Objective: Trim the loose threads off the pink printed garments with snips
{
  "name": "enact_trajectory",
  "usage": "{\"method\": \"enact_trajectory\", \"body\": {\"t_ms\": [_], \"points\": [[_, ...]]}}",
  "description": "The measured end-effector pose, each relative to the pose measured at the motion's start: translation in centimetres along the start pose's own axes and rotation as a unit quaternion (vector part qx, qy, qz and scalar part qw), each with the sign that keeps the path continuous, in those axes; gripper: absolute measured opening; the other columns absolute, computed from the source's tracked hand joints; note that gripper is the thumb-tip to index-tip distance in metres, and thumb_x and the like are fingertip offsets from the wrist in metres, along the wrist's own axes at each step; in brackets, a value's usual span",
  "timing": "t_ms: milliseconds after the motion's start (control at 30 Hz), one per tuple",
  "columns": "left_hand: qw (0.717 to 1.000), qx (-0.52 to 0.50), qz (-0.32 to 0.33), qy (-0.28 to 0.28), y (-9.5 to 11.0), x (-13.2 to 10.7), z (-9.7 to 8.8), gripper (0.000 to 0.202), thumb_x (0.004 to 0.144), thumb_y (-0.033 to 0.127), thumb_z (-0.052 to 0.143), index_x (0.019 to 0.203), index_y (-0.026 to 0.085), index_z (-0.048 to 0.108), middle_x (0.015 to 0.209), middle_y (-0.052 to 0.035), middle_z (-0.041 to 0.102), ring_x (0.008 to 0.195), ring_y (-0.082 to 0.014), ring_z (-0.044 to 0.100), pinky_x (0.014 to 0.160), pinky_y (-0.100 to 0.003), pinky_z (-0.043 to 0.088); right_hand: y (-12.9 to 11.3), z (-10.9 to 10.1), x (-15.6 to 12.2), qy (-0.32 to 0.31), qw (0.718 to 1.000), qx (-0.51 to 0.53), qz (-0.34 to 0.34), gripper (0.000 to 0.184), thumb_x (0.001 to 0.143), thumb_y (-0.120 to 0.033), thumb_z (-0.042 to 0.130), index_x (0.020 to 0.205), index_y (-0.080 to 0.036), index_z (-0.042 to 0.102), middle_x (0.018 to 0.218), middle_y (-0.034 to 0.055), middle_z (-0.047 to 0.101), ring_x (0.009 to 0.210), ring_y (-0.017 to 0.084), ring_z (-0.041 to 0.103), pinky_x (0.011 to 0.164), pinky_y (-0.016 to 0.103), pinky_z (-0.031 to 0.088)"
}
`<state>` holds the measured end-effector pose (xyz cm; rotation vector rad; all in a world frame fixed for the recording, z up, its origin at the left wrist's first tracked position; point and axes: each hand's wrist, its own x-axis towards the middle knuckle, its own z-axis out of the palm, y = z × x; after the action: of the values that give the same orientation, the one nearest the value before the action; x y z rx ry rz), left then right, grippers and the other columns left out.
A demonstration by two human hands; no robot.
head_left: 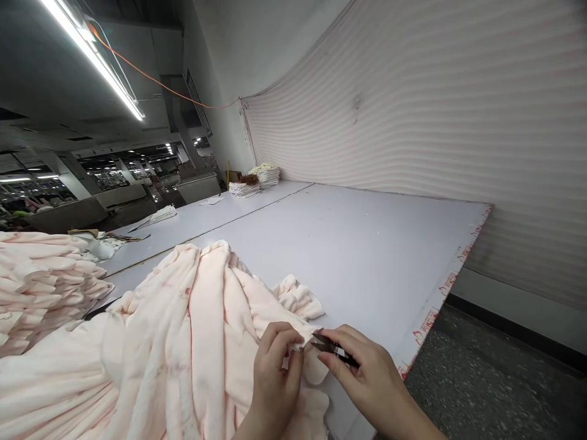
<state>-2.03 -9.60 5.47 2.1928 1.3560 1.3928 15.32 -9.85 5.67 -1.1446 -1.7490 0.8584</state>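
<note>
A heap of pale pink fabric (183,342) lies on the white table (358,244) in front of me. My left hand (275,379) pinches an edge of this fabric near its lower right corner, fingers closed on the cloth. My right hand (367,379) grips small dark thread snips (330,346), whose tips point left and meet the pinched fabric edge beside my left fingertips. Both hands are close together near the table's front edge.
A stack of folded pink pieces (41,287) sits at the left. Folded white stacks (263,175) rest far back on the table. A striped curtain wall (435,110) runs along the right; the table edge (440,305) drops to dark floor (481,379).
</note>
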Motion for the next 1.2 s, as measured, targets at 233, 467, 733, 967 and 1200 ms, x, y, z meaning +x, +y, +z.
{"method": "enact_trajectory", "body": {"t_ms": [233, 467, 733, 967, 1200], "points": [[0.993, 0.062, 0.103, -0.021, -0.4, 0.0, -0.3, 0.023, 0.081, -0.001, 0.043, 0.088, 0.019, 0.053, 0.091, -0.005, 0.054, 0.084, -0.0146, 0.052, 0.071, -0.024, 0.046, 0.1, -0.3, 0.5, -0.017, 0.999, -0.049, 0.001, 0.02, 0.086, -0.034, 0.052, 0.098, -0.027, 0.066, 0.095, 0.0025, 0.068, 0.085, 0.019, 0.063, 0.066, 0.024, 0.049], [0.992, 0.059, 0.113, -0.016, -0.6, -0.1, -0.2, 0.024, 0.081, -0.001, 0.041, 0.09, 0.019, 0.052, 0.09, -0.0062, 0.053, 0.083, -0.0153, 0.052, 0.069, -0.025, 0.047, 0.3, -0.5, -0.2, 0.011, 0.981, -0.188, -0.038, 0.023, 0.088, -0.031, 0.048, 0.106, -0.029, 0.061, 0.094, 0.0, 0.068, 0.08, 0.016, 0.064, 0.061, 0.023, 0.048], [0.989, 0.057, 0.136, -0.018, -0.6, -0.1, 0.0, 0.024, 0.08, -0.004, 0.043, 0.089, 0.016, 0.052, 0.088, -0.0062, 0.054, 0.081, -0.0145, 0.05, 0.068, -0.025, 0.045, 0.3, 0.1, -0.1, 0.06, 0.959, -0.263, -0.09, 0.02, 0.089, -0.029, 0.047, 0.104, -0.028, 0.06, 0.089, 0.0003, 0.069, 0.075, 0.018, 0.064, 0.063, 0.027, 0.045], [0.99, 0.056, 0.128, -0.035, -0.5, 0.0, -0.1, 0.023, 0.081, -0.003, 0.042, 0.089, 0.017, 0.052, 0.089, -0.006, 0.057, 0.081, -0.0152, 0.05, 0.069, -0.026, 0.044, 0.4, 0.7, -0.4, 0.118, 0.936, -0.307, -0.123, 0.022, 0.09, -0.03, 0.046, 0.105, -0.024, 0.06, 0.085, 0.0017, 0.068, 0.07, 0.018, 0.062, 0.062, 0.028, 0.04], [0.991, 0.062, 0.115, -0.038, -0.9, 0.0, -0.1, 0.023, 0.082, -0.002, 0.042, 0.09, 0.017, 0.053, 0.089, -0.0065, 0.057, 0.083, -0.0157, 0.052, 0.07, -0.026, 0.045, 0.3, 0.0, -0.4, 0.063, 0.963, -0.254, -0.057, 0.021, 0.091, -0.033, 0.044, 0.1, -0.027, 0.062, 0.085, 0.0001, 0.068, 0.07, 0.017, 0.063, 0.058, 0.025, 0.042]]}}
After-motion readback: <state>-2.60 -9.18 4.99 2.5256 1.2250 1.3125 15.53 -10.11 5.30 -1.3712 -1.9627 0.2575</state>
